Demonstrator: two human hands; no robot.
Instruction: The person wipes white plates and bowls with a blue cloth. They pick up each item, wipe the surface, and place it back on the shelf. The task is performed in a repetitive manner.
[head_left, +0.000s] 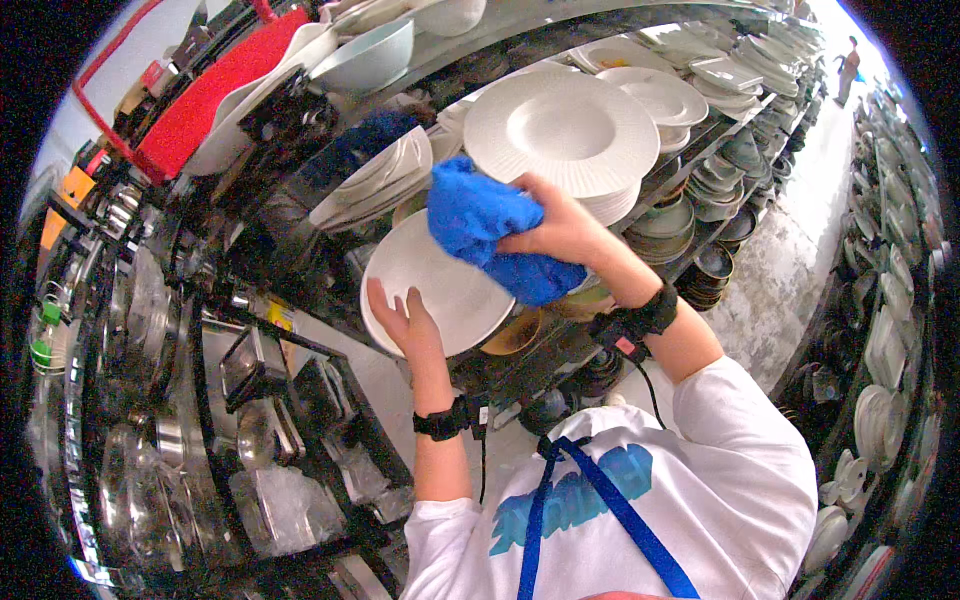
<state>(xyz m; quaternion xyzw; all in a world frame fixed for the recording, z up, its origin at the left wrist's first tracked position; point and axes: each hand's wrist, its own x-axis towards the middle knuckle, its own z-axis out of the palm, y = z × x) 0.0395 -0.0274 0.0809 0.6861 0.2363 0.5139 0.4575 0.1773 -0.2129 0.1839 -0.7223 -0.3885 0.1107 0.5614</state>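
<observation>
My right hand (559, 225) grips a bunched blue cloth (480, 214), part of which hangs down towards my forearm. Below the cloth lies a large, round white dish (450, 300), its right side partly covered by the cloth. My left hand (409, 319) is over the dish's near left part, fingers spread; whether it bears on the dish is hard to tell. Just beyond my right hand, a stack of wide-rimmed white plates (562, 135) stands on the shelf. Left of that stack, more white plates (375, 180) lean at a slant.
Shelves of stacked plates (731, 82) run to the upper right, with dark bowls (709, 274) lower down. A red tray (217, 97) is at upper left. Metal pans (255, 367) fill racks at left. Another person (848, 71) stands far down the aisle. More dishes (877, 427) line the right.
</observation>
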